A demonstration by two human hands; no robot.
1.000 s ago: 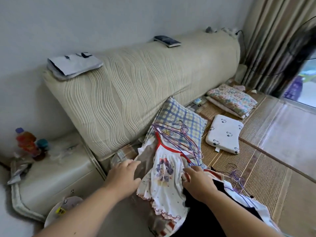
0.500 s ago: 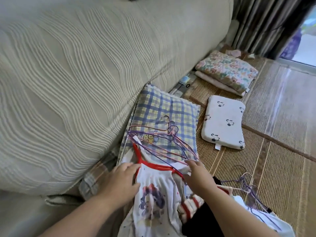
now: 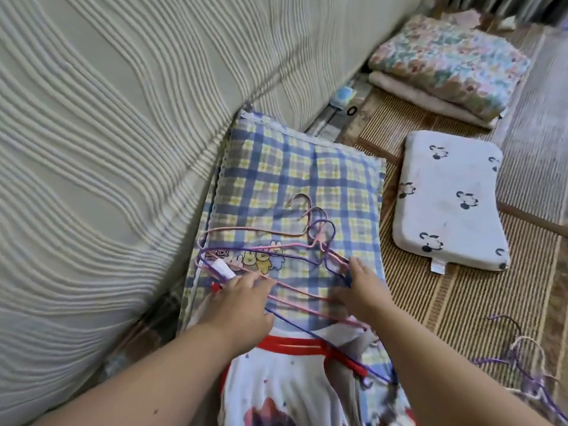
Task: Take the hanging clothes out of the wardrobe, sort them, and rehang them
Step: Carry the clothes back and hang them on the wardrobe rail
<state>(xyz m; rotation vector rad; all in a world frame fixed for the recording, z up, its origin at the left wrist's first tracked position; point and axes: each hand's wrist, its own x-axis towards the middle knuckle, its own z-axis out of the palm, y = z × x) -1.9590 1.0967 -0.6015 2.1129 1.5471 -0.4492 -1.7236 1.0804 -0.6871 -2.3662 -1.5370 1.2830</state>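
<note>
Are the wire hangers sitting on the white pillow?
No, the wire hangers lie on the checked pillow, apart from the white pillow.

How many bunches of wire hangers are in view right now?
2. The pink-and-purple bunch lies on the plaid pillow; the smaller bunch lies on the woven mat near the right edge. The clothes may hide more.
</note>
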